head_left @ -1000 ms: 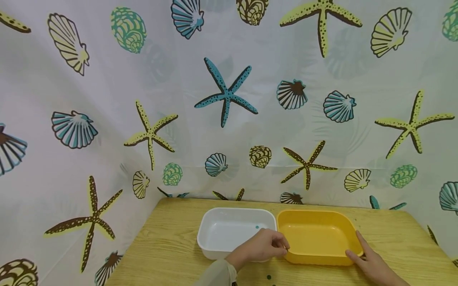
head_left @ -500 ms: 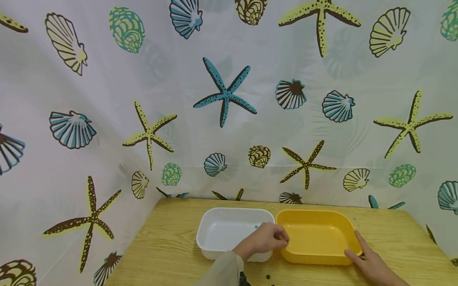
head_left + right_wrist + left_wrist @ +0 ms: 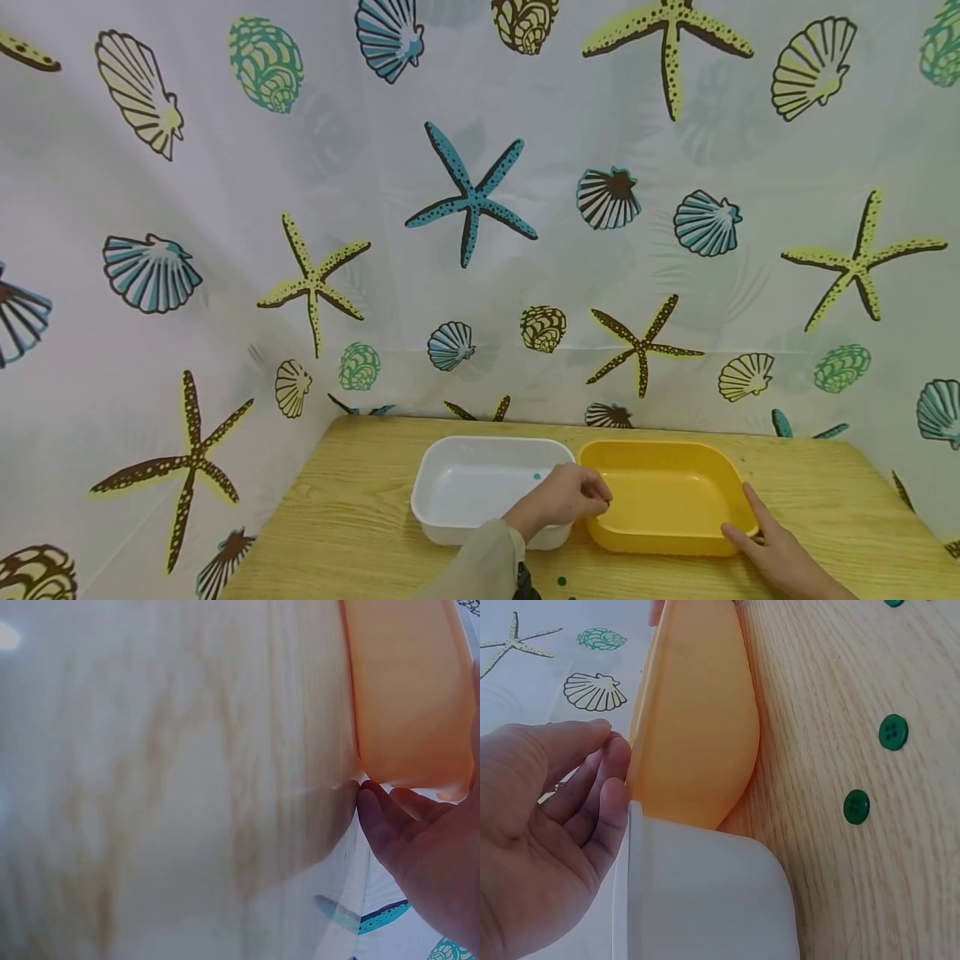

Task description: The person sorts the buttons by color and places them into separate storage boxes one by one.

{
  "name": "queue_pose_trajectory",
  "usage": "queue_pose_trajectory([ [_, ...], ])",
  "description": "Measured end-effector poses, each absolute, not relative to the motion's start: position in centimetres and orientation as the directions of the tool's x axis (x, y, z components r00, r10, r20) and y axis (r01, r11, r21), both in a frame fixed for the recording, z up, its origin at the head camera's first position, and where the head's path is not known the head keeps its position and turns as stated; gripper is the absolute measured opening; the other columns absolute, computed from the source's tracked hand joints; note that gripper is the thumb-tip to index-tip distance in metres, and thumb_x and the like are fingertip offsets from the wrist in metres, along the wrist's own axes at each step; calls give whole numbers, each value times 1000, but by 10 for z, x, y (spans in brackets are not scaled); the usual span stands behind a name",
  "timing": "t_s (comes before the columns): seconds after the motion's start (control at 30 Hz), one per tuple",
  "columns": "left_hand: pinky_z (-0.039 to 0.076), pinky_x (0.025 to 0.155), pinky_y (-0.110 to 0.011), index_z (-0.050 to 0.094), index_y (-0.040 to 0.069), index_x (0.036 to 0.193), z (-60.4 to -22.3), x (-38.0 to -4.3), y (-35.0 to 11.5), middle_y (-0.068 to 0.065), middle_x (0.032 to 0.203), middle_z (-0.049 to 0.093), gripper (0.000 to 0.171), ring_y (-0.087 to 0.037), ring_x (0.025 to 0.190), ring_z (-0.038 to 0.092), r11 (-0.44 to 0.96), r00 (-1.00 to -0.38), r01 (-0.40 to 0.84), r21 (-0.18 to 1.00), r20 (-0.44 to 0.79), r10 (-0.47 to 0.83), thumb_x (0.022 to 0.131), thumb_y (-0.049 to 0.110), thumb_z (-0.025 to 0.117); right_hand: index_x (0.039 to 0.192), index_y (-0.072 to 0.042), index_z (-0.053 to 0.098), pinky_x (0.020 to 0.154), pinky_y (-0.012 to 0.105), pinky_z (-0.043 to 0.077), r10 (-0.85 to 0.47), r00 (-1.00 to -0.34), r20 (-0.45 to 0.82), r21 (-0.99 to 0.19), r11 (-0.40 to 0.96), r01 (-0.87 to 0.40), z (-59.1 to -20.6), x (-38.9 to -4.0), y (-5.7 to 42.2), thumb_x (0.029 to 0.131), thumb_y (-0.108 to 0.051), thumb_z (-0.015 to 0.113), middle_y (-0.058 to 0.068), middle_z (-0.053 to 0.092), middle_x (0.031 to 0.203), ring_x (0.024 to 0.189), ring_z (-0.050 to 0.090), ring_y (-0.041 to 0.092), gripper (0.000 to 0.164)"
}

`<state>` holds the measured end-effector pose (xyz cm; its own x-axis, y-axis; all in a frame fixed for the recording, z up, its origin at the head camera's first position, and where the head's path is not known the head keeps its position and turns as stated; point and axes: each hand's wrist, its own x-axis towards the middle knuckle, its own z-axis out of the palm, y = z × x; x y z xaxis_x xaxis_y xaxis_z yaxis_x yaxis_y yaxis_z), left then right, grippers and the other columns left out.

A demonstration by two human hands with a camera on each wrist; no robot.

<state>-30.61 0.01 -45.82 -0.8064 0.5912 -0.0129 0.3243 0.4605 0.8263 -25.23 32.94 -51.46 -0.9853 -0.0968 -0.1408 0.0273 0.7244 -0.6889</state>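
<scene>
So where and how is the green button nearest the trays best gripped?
Probably by opposite edges of its rim, pinched from above: the green button is a round disc lying flat on the table, apart from the white tray.

In the head view the left hand's grip (image 3: 562,493) hid part of the white tub's (image 3: 442,533) right side and part of the yellow tub's (image 3: 667,546) left rim; the dark sliver (image 3: 608,502) at its fingertips was too small to identify; the teal disc (image 3: 537,477) was too small to show detail; the bottom edge cut the sleeve (image 3: 476,567) and a green button (image 3: 572,597); in the left wrist view another button (image 3: 894,602) was clipped at upper right; in the right wrist view the worktop (image 3: 187,787) blurred, and the right hand's grip (image 3: 439,859) passed the right edge.
</scene>
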Motion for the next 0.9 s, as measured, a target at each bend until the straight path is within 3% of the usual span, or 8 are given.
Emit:
queue_pose_trajectory([
  [0.23, 47, 60, -21, 72, 4, 92, -464, -312, 6, 8, 76, 64, 8, -4, 67, 55, 475, -833, 299, 828, -17, 553, 86, 9, 69, 147, 7, -8, 97, 63, 29, -88, -985, -151, -681, 731, 39, -514, -254, 330, 97, -51, 44, 42, 6, 143, 126, 25, 57, 92],
  [0.43, 47, 60, -22, 71, 1, 94, -466, -316, 9, 6, 75, 64, 11, -6, 66, 57, 451, -840, 282, 847, -9, 542, 87, 8, 67, 147, 7, -5, 92, 58, 38, -89, -986, -143, -670, 741, 31, -516, -255, 331, 98, -47, 44, 44, 17, 140, 114, 47, 50, 88],
  [0.53, 47, 59, -22, 71, 1, 95, -466, -316, 9, 6, 75, 64, 11, -6, 65, 57, 443, -844, 283, 851, 2, 536, 87, 8, 67, 147, 6, -5, 91, 57, 39, -92, -985, -144, -675, 737, 30, -517, -256, 331, 98, -47, 44, 44, 18, 140, 111, 51, 47, 87],
  [0.77, 47, 59, -22, 71, 1, 94, -466, -316, 11, 4, 74, 64, 11, -6, 65, 56, 444, -853, 281, 851, 10, 522, 87, 8, 67, 147, 7, -6, 95, 61, 33, -90, -985, -147, -680, 732, 35, -516, -255, 330, 97, -49, 44, 42, 10, 142, 123, 34, 55, 90],
  [0.9, 47, 59, -22, 71, 2, 95, -466, -316, 11, 4, 74, 63, 11, -7, 65, 56, 449, -862, 267, 853, 3, 508, 88, 8, 67, 147, 7, -6, 94, 60, 36, -87, -986, -141, -677, 735, 31, -516, -255, 330, 98, -49, 44, 43, 15, 141, 118, 43, 52, 89],
])
